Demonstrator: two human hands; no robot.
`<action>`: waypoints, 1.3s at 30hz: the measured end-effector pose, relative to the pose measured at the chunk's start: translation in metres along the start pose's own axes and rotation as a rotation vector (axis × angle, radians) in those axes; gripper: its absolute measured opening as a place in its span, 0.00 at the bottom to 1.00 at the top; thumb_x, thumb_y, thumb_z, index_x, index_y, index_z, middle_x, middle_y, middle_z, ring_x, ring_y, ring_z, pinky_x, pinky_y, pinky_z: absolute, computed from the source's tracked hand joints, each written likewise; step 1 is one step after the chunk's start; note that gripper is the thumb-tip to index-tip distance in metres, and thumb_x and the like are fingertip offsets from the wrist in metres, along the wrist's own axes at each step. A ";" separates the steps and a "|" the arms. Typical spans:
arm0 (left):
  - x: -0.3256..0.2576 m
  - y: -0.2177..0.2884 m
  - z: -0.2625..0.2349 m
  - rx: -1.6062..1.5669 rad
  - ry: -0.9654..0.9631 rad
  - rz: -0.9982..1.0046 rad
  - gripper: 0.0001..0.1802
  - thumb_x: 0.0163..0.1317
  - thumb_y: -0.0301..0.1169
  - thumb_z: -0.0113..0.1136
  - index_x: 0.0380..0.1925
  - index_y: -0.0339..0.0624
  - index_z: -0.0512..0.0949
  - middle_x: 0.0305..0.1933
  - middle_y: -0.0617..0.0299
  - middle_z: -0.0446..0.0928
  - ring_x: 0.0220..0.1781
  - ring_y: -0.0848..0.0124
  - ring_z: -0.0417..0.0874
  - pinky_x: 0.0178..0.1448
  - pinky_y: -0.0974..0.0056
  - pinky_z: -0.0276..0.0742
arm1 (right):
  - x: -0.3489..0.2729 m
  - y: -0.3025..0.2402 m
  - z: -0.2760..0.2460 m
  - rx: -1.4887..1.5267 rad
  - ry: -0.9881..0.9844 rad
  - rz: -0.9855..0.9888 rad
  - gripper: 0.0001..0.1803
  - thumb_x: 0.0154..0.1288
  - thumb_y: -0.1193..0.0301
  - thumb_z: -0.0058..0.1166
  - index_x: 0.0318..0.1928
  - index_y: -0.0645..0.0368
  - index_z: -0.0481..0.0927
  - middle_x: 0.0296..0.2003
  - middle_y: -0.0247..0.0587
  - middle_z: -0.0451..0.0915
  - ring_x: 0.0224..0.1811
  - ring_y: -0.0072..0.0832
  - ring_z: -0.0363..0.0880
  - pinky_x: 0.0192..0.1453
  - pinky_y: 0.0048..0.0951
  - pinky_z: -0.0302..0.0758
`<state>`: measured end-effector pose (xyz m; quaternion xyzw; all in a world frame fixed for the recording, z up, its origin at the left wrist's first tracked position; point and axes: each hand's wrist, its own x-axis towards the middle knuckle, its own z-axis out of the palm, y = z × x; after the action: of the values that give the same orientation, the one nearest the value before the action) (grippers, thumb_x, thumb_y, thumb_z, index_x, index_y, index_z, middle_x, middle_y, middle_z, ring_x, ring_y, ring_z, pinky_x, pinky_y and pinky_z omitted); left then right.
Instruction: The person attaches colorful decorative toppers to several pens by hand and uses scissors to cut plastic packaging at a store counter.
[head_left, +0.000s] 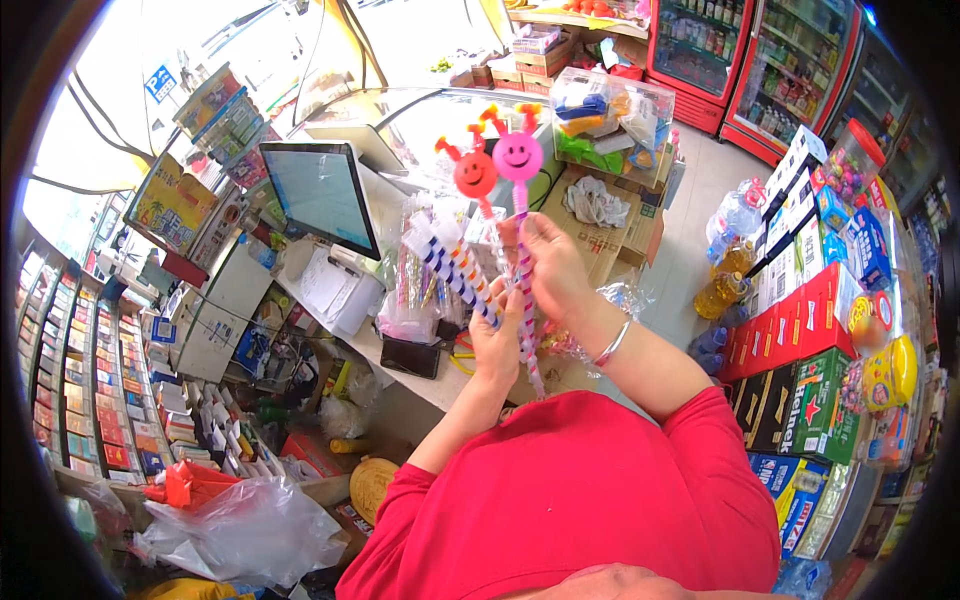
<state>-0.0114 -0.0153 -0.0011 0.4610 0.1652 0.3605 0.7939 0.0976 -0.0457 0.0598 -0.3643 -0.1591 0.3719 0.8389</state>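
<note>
Sticks with bright stripes [453, 275] are held up over the counter [432, 389], in front of the person's red shirt [580, 490]; the left hand [495, 347] is wrapped around the bunch, low down; blue-and-white and orange-and-white sticks lean out of it toward the left; the right hand [555, 272] is a bit higher, with its thumb and fingers pinched around the pink-and-white stick [525, 290]; on top of that stick is a round pink smiley head [518, 157]; just beside it is a red smiley head [474, 176]; both heads have little orange tufts; a silver bangle [612, 345] is on the right wrist; near the left hand, a black phone [412, 358] lies flat on the counter; a big screen [320, 197] is farther to the left; past the hands is a clear box [612, 120] full of small packs.
</note>
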 end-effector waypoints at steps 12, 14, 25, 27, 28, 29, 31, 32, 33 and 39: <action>-0.011 0.069 -0.075 0.173 0.357 0.316 0.16 0.62 0.26 0.59 0.50 0.36 0.73 0.40 0.60 0.79 0.34 0.79 0.76 0.40 0.74 0.72 | 0.020 -0.008 -0.033 -0.359 -0.045 -0.124 0.10 0.67 0.73 0.50 0.47 0.62 0.73 0.42 0.40 0.79 0.44 0.24 0.77 0.49 0.27 0.74; -0.022 0.078 -0.099 0.243 0.384 0.314 0.13 0.61 0.25 0.59 0.46 0.37 0.74 0.39 0.61 0.80 0.32 0.80 0.76 0.39 0.74 0.72 | 0.007 0.028 -0.043 -0.439 -0.141 -0.028 0.08 0.64 0.78 0.48 0.43 0.62 0.74 0.33 0.37 0.78 0.35 0.23 0.76 0.42 0.25 0.75; -0.049 0.105 -0.124 0.102 0.277 0.030 0.11 0.58 0.23 0.61 0.42 0.37 0.76 0.37 0.60 0.81 0.33 0.78 0.77 0.38 0.73 0.72 | -0.016 0.233 -0.078 -1.906 -0.620 -0.069 0.21 0.52 0.77 0.52 0.49 0.65 0.70 0.50 0.56 0.71 0.52 0.47 0.72 0.54 0.40 0.74; -0.054 0.108 -0.131 0.056 0.249 -0.046 0.11 0.58 0.23 0.61 0.42 0.37 0.76 0.37 0.60 0.81 0.32 0.78 0.77 0.38 0.73 0.72 | -0.015 0.237 -0.072 -1.923 -0.531 -0.035 0.19 0.52 0.75 0.53 0.47 0.64 0.71 0.47 0.53 0.74 0.48 0.46 0.76 0.47 0.40 0.77; -0.053 0.111 -0.133 0.047 0.239 -0.092 0.11 0.58 0.25 0.61 0.41 0.37 0.76 0.36 0.61 0.81 0.31 0.79 0.76 0.37 0.73 0.71 | -0.011 0.238 -0.069 -1.948 -0.527 -0.006 0.19 0.52 0.75 0.53 0.46 0.63 0.72 0.46 0.52 0.75 0.47 0.46 0.77 0.45 0.40 0.77; -0.053 0.114 -0.137 0.025 0.214 -0.127 0.10 0.58 0.26 0.61 0.41 0.38 0.76 0.35 0.61 0.80 0.30 0.79 0.76 0.36 0.73 0.71 | -0.014 0.239 -0.063 -1.964 -0.519 0.037 0.18 0.52 0.74 0.54 0.46 0.62 0.72 0.45 0.50 0.76 0.45 0.45 0.78 0.44 0.40 0.78; -0.051 0.120 -0.143 -0.016 0.155 -0.202 0.10 0.59 0.27 0.61 0.40 0.38 0.76 0.34 0.62 0.80 0.29 0.79 0.75 0.35 0.74 0.70 | -0.020 0.236 -0.056 -1.999 -0.508 0.111 0.17 0.52 0.72 0.55 0.45 0.61 0.73 0.42 0.48 0.78 0.43 0.44 0.79 0.42 0.40 0.78; -0.049 0.122 -0.144 -0.013 0.152 -0.198 0.09 0.59 0.29 0.61 0.39 0.39 0.76 0.33 0.62 0.79 0.28 0.80 0.74 0.33 0.74 0.69 | -0.026 0.229 -0.050 -2.018 -0.511 0.141 0.17 0.52 0.71 0.55 0.44 0.60 0.74 0.41 0.48 0.79 0.42 0.44 0.80 0.42 0.39 0.78; -0.047 0.123 -0.144 -0.024 0.137 -0.207 0.09 0.59 0.29 0.61 0.39 0.39 0.76 0.34 0.62 0.79 0.28 0.80 0.74 0.33 0.74 0.69 | -0.032 0.221 -0.046 -2.036 -0.506 0.172 0.17 0.52 0.70 0.56 0.43 0.60 0.74 0.39 0.47 0.80 0.41 0.43 0.81 0.42 0.39 0.78; -0.038 0.118 -0.125 -0.004 0.008 -0.307 0.11 0.59 0.31 0.60 0.39 0.39 0.75 0.35 0.61 0.79 0.29 0.79 0.75 0.34 0.73 0.70 | -0.105 0.155 -0.061 -1.795 -0.384 0.502 0.22 0.48 0.56 0.63 0.39 0.56 0.76 0.34 0.48 0.81 0.38 0.44 0.80 0.40 0.41 0.75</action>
<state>-0.1610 0.0711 0.0319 0.4274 0.2362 0.2369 0.8399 -0.0190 -0.0829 -0.0945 -0.8289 -0.4374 0.3337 0.1010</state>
